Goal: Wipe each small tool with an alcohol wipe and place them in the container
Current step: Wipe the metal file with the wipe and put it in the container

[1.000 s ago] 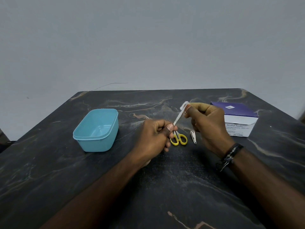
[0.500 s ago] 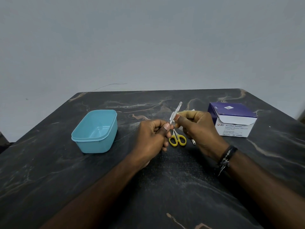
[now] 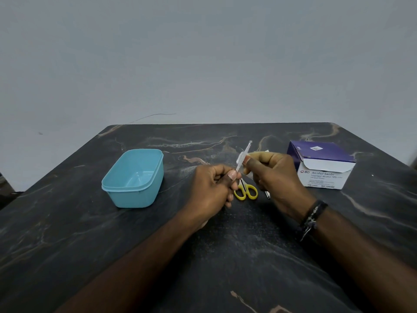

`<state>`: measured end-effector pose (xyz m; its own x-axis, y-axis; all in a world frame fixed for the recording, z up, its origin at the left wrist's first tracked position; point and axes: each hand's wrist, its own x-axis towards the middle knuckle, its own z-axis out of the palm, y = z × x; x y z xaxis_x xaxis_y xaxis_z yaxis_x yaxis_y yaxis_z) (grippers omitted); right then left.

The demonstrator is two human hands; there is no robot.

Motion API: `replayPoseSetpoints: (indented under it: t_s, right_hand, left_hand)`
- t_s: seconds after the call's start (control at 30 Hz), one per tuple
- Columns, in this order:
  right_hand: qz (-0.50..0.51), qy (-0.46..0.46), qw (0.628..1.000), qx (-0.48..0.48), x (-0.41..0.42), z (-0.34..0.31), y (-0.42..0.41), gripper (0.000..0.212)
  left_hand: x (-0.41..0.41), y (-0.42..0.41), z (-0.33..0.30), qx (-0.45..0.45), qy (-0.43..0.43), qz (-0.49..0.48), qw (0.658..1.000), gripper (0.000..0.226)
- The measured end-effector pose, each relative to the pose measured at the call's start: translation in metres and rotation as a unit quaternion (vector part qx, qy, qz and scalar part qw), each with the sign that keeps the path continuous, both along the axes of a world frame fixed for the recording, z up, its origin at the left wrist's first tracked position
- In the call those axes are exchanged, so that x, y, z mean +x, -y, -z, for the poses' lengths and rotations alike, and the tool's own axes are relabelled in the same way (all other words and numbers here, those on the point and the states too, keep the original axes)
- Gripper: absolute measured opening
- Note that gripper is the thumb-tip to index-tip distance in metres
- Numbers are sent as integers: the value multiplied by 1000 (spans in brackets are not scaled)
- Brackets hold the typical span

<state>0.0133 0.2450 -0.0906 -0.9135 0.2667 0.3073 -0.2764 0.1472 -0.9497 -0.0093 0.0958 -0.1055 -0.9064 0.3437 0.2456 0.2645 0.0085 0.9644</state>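
Our left hand (image 3: 216, 186) pinches the tool (image 3: 244, 154) above the bench (image 3: 67, 245); our right hand (image 3: 273, 175) pinches the wipe (image 3: 241, 159) around it. The tub (image 3: 133, 177) sits left.

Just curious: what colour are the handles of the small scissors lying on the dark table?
Yellow; the small scissors' handles show best in the head view.

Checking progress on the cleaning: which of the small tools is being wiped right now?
The slim metal tool, held off the table by the left hand while the right hand rubs a wipe on it. Yellow-handled scissors lie untouched.
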Motion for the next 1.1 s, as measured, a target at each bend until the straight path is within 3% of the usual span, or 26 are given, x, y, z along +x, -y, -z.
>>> replayPoseSetpoints:
  t_s: [0.2, 0.37, 0.67, 1.1]
  right_hand:
    - [-31, 12, 999, 9, 1, -1, -2, 28]
    - [1, -12, 1000, -22, 0, -4, -4, 18]
    - [53, -43, 996, -54, -2, -7, -12, 20]
    - [-5, -4, 1000, -23, -1, 0, -3, 21]
  left_hand:
    - [0, 0, 0, 2, -3, 2, 1000, 17]
    - [0, -1, -2, 12, 7, 11, 1000, 17]
    - [1, -3, 0, -10, 11, 28, 1000, 16]
    - [-3, -2, -1, 30, -1, -19, 999, 12]
